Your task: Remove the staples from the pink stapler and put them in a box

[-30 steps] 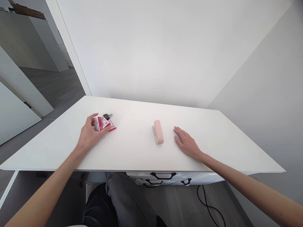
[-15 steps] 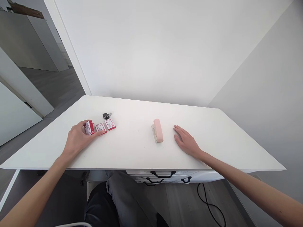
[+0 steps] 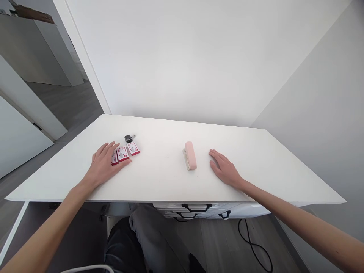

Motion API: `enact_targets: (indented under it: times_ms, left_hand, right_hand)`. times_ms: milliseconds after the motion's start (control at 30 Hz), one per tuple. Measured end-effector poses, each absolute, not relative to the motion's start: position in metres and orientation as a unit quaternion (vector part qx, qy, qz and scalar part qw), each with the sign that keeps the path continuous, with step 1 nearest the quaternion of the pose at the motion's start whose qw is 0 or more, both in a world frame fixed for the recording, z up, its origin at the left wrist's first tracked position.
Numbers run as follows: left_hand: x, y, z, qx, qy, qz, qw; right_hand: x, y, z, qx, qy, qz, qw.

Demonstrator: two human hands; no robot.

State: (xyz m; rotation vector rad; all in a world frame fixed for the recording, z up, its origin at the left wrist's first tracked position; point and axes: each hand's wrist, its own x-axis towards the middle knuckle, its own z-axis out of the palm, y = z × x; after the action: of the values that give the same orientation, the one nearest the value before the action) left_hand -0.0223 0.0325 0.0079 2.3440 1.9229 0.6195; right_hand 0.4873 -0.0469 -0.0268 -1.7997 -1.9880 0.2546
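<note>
My left hand [image 3: 102, 167] rests at the left of the table with its fingers spread and its thumb stretched along the near side of three small red-and-white boxes, which look like staple boxes. The left box [image 3: 114, 158] is partly hidden by this hand. The middle box [image 3: 123, 153] and the right box [image 3: 133, 148] lie flat beside it in a slanting row. Just behind them is a black staple remover [image 3: 129, 138]. A pink stapler [image 3: 190, 156] lies near the table's middle. To its right, my right hand [image 3: 226, 170] lies flat on the table, holding nothing.
The white table [image 3: 159, 178] backs against a white wall. Below its front edge are drawers with black handles [image 3: 196, 208]. A black cable [image 3: 253, 244] lies on the floor at right, and a doorway opens at far left.
My left hand has let go of the left box, which was tilted up and now lies flat beside the middle one. The fingers have spread and the hand has shifted right. My right hand stays put.
</note>
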Motion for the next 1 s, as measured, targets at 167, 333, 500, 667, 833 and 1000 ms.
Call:
enact_targets:
  times_ms: [167, 333, 500, 667, 833, 1000]
  left_hand:
    - [-0.010, 0.021, 0.013, 0.790, 0.581, 0.196, -0.007]
    - [0.004, 0.013, 0.015, 0.815, 0.545, 0.197, -0.016]
    - [0.012, 0.013, 0.010, 0.820, 0.540, 0.191, -0.013]
    - [0.017, 0.007, 0.012, 0.806, 0.554, 0.204, -0.030]
    - [0.023, -0.003, 0.013, 0.739, 0.620, 0.258, -0.060]
    - [0.019, 0.000, 0.005, 0.692, 0.678, 0.250, -0.008]
  right_hand:
    - [0.487, -0.046, -0.028, -0.653, -0.720, 0.090, 0.218]
    - [0.488, -0.046, -0.029, -0.652, -0.721, 0.088, 0.219]
    - [0.486, -0.048, -0.029, -0.653, -0.718, 0.092, 0.225]
    - [0.477, -0.046, -0.030, -0.666, -0.700, 0.100, 0.239]
    - [0.461, -0.046, -0.022, -0.677, -0.672, 0.157, 0.257]
    - [0.442, -0.049, -0.010, -0.665, -0.659, 0.219, 0.274]
